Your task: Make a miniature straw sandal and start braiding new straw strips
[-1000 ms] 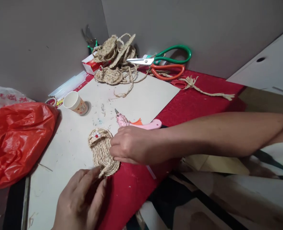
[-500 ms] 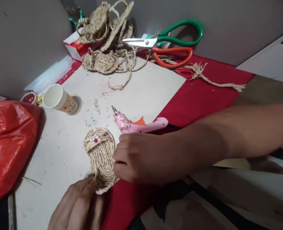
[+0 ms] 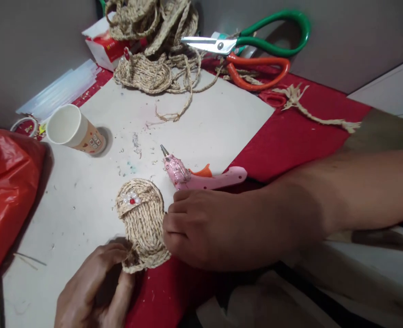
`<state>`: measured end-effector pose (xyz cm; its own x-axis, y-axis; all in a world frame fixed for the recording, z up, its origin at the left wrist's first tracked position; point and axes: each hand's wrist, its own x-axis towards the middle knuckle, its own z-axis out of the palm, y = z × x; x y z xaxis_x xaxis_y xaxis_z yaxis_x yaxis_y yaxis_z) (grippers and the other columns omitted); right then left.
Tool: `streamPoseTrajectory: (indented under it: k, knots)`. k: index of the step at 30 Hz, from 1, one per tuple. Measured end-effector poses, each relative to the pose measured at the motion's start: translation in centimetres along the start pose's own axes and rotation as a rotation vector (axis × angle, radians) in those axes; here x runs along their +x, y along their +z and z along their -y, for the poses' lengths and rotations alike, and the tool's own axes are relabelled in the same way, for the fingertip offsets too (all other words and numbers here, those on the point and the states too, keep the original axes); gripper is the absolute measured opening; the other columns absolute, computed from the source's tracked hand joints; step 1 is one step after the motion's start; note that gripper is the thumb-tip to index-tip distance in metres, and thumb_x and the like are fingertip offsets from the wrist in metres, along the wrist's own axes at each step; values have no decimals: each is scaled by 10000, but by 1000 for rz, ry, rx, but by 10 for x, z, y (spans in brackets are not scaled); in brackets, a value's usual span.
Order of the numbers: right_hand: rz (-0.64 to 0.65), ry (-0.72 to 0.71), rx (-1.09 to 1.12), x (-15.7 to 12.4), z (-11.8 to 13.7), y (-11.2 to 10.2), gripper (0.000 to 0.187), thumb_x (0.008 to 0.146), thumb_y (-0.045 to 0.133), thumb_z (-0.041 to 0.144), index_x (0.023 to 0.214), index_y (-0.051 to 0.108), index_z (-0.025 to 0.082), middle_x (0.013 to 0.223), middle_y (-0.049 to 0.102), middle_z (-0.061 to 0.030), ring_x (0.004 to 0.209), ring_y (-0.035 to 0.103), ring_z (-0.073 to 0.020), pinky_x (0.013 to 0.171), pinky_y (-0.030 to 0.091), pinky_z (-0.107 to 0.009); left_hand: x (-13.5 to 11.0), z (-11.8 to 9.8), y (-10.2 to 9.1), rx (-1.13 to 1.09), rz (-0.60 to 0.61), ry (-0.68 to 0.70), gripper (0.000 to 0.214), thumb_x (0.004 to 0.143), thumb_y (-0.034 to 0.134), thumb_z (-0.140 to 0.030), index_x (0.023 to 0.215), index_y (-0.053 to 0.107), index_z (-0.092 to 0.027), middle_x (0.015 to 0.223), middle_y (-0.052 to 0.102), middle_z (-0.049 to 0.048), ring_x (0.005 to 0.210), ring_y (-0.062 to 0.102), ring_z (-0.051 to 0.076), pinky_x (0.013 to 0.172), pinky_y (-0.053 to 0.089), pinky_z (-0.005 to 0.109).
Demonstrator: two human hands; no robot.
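A small slipper of braided straw cord (image 3: pixel 145 221) lies on the white board, its toe strap decorated with white beads and one red bead. My left hand (image 3: pixel 97 282) pinches the slipper's near left end, where the braid edge lifts. My right hand (image 3: pixel 201 228) is curled against the slipper's right side, fingertips hidden, and grips that edge. Just beyond the right hand rests a pink glue gun (image 3: pixel 201 180) with an orange trigger, its metal nozzle pointing away.
Scissors (image 3: pixel 228 48) with green and orange handles lie by piled straw braids (image 3: pixel 146 27). Another braided slipper (image 3: pixel 143 73) sits before a red-white box (image 3: pixel 105 45). A paper cup (image 3: pixel 69 127) and red plastic bag (image 3: pixel 10 196) stand left; clear glue sticks (image 3: pixel 61 89) lie behind. A frayed braid (image 3: pixel 317 116) lies right.
The view has shifted slightly. The slipper's near end has turned a little to the left, and my left hand's thumb and fingers now show more clearly at its edge.
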<state>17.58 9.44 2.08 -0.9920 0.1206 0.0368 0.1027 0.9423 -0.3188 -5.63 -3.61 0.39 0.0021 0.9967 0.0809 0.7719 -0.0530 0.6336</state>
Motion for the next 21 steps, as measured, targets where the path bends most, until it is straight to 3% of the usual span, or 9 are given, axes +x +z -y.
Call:
streamPoseTrajectory:
  k: [7,15,21]
  knots:
    - [-18,-33,1,-3,-2,1,129,869,560,97,768,616,153,789,639,-60,665,545,-167,650,398,-342,23,-1,-4,72,93,343,169,806,609,-141,942,622,-240,887,719,46,769,693,185,710,533,252]
    - [57,-36,2,0,-3,2,180,895,514,76,763,612,148,774,624,-35,669,523,-138,627,345,-316,27,8,-2,67,136,420,193,797,605,-104,942,608,-232,866,705,35,792,689,163,704,508,231]
    - [128,-22,-101,3,1,-1,195,852,523,17,758,621,158,757,608,-29,683,518,-155,620,325,-323,26,14,1,154,63,490,223,793,607,-113,986,607,-225,882,702,65,737,677,181,669,515,262]
